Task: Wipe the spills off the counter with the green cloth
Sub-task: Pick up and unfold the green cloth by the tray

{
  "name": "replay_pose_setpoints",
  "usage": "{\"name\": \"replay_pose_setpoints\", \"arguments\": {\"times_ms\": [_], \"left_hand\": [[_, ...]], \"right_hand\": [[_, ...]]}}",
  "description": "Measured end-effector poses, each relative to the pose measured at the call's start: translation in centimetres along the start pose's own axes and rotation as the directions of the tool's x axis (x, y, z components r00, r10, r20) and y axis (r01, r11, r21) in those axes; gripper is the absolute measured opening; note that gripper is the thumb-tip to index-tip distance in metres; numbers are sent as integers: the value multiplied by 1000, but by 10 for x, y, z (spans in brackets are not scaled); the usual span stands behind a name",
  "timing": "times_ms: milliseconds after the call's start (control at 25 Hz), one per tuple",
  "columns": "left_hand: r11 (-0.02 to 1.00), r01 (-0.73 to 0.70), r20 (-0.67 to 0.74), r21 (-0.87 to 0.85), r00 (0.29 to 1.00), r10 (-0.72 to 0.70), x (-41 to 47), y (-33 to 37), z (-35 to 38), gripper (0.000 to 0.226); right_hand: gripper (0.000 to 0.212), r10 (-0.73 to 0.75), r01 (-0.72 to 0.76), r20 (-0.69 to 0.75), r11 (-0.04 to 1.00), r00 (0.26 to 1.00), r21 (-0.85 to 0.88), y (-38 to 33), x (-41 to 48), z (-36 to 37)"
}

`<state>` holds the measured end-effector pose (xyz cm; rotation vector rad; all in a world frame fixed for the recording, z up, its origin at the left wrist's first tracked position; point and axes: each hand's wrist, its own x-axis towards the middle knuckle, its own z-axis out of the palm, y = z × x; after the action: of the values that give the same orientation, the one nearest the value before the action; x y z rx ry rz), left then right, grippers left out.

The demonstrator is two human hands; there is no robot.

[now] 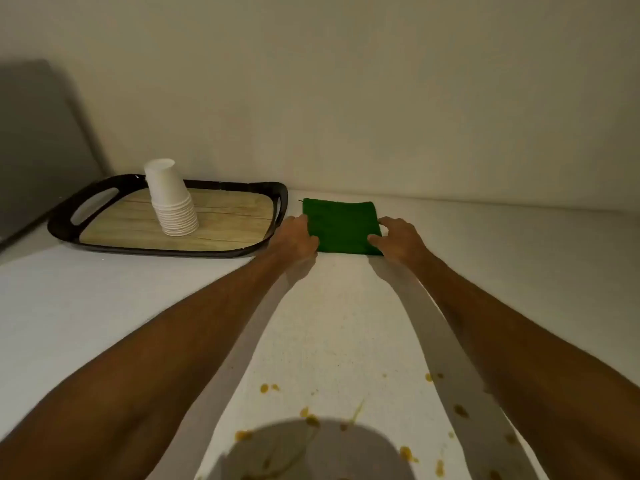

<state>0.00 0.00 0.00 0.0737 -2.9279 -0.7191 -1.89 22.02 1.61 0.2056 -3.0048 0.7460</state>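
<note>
A folded green cloth lies flat on the white counter near the back wall. My left hand rests against the cloth's left edge, fingers curled at its near corner. My right hand touches the right edge, fingers spread over the near right corner. Whether either hand grips the cloth is unclear. Yellow-brown spills dot the counter close to me, between and under my forearms, with more drops at the right.
A dark-rimmed tray with a wood-pattern base sits left of the cloth, holding a stack of upside-down white paper cups. A grey panel stands at the far left. My head's shadow falls over the near spills.
</note>
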Motion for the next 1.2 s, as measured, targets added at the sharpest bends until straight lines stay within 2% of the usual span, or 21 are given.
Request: {"name": "replay_pose_setpoints", "arguments": {"times_ms": [160,240,360,440,520,600,680,720,880,1040,1200], "left_hand": [[995,44,-54,88,998,-40,17,1,7,26],[996,82,-46,34,996,-80,27,3,9,28],[955,234,12,-182,972,-236,41,2,7,34],[855,334,114,-397,942,-315,46,7,2,42],[771,363,191,-523,932,-308,48,12,-6,48],[853,295,198,-431,953,-229,49,14,-12,52],[965,153,195,-212,974,-112,45,14,-12,60],[990,77,182,-119,982,-55,43,13,-11,60],[995,-96,76,35,993,93,30,10,-5,57],[973,-212,-13,87,977,214,0,10,-12,70],[965,-242,-49,105,967,248,-50,10,-31,82]], "right_hand": [[36,32,-32,7,999,999,4,-9,23,14],[30,65,-65,-19,998,998,21,-14,35,18],[28,216,-210,-49,972,975,108,-16,49,19],[30,253,-247,-31,960,967,135,-15,55,18],[33,243,-247,42,953,969,175,-15,61,15],[31,229,-246,106,950,968,193,-17,62,14],[29,176,-185,97,978,980,93,-20,60,15],[29,133,-135,69,990,989,25,-20,58,16],[36,-76,71,-53,992,996,-101,-22,38,21],[35,-228,222,-151,974,962,-53,-25,6,18],[45,-334,344,-219,939,917,6,-38,-50,9]]}}
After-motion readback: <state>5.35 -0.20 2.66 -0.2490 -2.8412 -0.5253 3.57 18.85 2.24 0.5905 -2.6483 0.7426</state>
